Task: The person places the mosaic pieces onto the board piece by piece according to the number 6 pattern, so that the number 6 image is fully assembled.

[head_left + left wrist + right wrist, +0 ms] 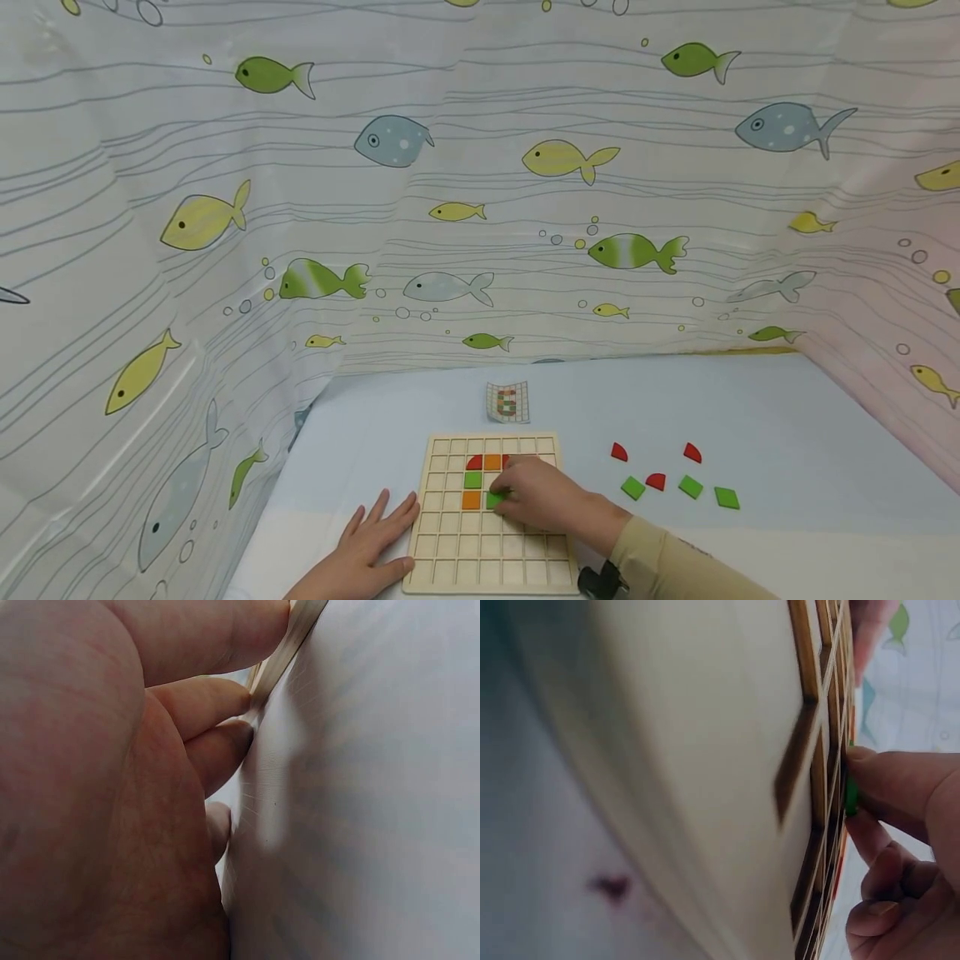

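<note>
A light wooden grid board (491, 575) lies on the table. My right hand (543, 496) reaches over its upper middle, and thumb and fingertips pinch a green square tile (851, 793) at one of the cells. Just left of that tile is an orange tile (470, 500), with a green tile (472, 480) above it. Higher up sit a red quarter-round tile (475, 463) and another orange tile (492, 462); a red piece beside them is partly covered by my hand. My left hand (367, 550) rests with spread fingers against the board's left edge, fingertips touching it in the left wrist view.
Behind the board lies a small pattern card (507, 402) printed with a coloured grid. To the right are loose red quarter-round tiles (618, 452) and green tiles (691, 487). A fish-print curtain (450, 250) encloses the table's back and sides.
</note>
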The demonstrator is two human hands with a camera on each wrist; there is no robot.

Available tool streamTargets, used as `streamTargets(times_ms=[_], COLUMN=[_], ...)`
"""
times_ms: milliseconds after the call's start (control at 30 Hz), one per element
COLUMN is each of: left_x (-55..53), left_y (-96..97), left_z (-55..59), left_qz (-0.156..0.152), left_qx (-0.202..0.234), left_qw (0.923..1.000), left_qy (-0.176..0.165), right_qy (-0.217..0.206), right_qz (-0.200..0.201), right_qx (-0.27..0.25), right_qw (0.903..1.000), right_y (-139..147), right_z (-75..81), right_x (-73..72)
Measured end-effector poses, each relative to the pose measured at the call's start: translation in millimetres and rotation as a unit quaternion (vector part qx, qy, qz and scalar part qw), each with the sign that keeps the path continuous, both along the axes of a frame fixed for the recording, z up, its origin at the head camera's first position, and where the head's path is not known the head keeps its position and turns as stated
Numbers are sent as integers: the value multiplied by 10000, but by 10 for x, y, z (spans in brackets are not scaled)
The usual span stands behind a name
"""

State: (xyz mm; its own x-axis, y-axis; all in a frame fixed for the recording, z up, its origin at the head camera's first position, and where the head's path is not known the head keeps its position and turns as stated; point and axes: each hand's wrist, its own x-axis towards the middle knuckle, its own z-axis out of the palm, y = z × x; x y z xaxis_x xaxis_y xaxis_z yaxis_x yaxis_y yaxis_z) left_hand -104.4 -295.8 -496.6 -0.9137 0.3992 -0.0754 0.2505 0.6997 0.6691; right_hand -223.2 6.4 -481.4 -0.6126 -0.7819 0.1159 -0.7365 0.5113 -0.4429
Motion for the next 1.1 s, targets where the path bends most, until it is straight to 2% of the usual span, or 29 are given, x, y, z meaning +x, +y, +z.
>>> streamTargets(times_ms=[233, 467, 767, 900, 1100], left_x=[-1, 0, -10, -8, -3], left_y=[4, 3, -5, -1, -10], left_z=[19, 37, 7, 13, 23], left_qz=[-47, -85, -100, -82, -103], left_qx=[75, 128, 190, 226, 207], left_qw=[10000, 9998, 9994, 9992, 9995], left_qy=[-36, -83, -256, -320, -232], right_qy=[144, -18, 29, -128, -379], right_qz=[143, 40, 147, 20, -189], right_qx=[68, 191, 11, -94, -119], right_qw=[9998, 9998, 9999, 9999, 9990], right_y=[-16, -23, 41, 78, 194], right_z=[-29, -52, -67, -30, 1], right_x=[5, -3, 6, 33, 23])
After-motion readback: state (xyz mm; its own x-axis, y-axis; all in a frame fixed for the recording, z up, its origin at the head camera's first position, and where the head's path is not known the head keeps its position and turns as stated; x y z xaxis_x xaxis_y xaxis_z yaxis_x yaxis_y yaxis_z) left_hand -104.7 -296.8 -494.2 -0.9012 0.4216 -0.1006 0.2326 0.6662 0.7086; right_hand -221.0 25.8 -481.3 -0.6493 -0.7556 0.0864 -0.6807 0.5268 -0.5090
